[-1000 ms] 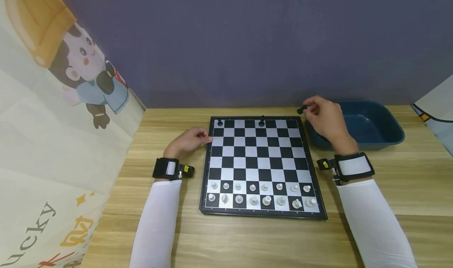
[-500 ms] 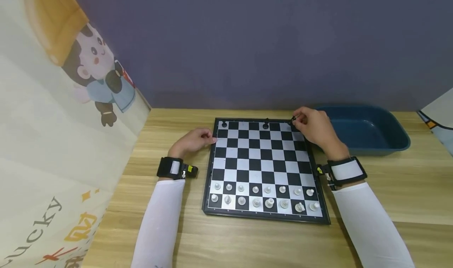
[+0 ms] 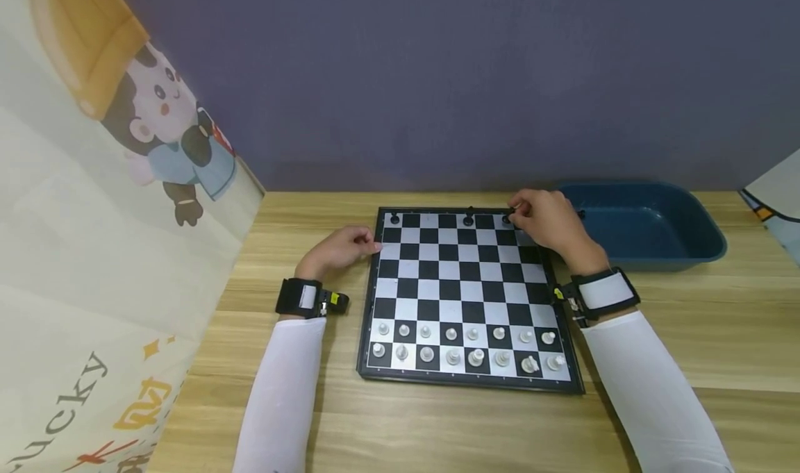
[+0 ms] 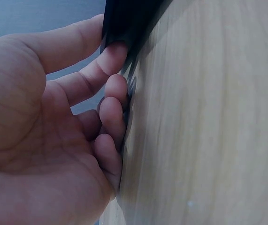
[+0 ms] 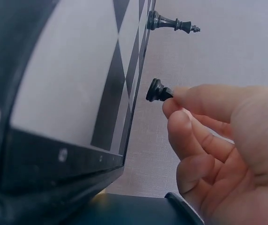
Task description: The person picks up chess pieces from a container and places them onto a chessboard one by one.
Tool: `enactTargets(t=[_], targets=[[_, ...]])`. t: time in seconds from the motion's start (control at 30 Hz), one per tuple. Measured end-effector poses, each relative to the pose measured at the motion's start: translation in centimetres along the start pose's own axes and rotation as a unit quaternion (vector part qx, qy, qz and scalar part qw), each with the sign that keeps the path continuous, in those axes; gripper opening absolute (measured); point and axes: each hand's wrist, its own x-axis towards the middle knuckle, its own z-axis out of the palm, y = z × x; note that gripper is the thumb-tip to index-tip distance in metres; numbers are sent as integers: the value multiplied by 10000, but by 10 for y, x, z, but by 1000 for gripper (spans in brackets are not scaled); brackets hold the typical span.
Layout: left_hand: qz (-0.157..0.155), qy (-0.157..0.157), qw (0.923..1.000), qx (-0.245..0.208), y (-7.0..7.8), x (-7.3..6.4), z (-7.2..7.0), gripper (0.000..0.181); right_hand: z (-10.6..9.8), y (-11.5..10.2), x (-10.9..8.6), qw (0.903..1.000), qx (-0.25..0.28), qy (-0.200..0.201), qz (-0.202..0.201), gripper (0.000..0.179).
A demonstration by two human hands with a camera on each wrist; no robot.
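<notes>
My right hand [image 3: 553, 226] pinches a black chess piece [image 5: 156, 90] between thumb and fingers, its base showing and its top hidden. The piece is held over the back row of the chessboard [image 3: 451, 271], near the far right corner; in the right wrist view a gap shows between base and board. A black king [image 5: 171, 22] stands on that row, and a smaller black piece [image 3: 394, 218] stands at the far left corner. My left hand [image 3: 342, 249] holds the board's left edge, thumb and forefinger [image 4: 112, 58] against it.
A blue plastic basin [image 3: 712, 240] stands right of the board, with a small black thing [image 3: 581, 214] near its left side. White chess pieces [image 3: 476, 357] fill the two near rows. A dark wall [image 3: 437, 84] rises behind the wooden table [image 3: 675, 334].
My right hand has carried the black chess piece left, from beside the basin to over the board's back row. My left hand keeps its hold on the board's edge.
</notes>
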Motion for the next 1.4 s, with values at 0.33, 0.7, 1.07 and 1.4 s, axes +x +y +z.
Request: enactTargets(t=[0.33, 0.7, 1.07, 1.4], targets=[[-64, -13, 10000, -27, 0, -1, 3, 25, -1, 1, 1, 9998, -109, -178, 49, 24], [-11, 10, 10000, 30, -2, 0, 1, 25, -4, -4, 5, 9991, -344, -198, -173, 23], [-89, 2, 10000, -10, -1, -2, 0, 27, -6, -4, 7, 9987, -308, -389, -86, 24], [-92, 1, 9999, 77, 0, -1, -1, 25, -36, 2, -2, 9998, -88, -136, -85, 25]])
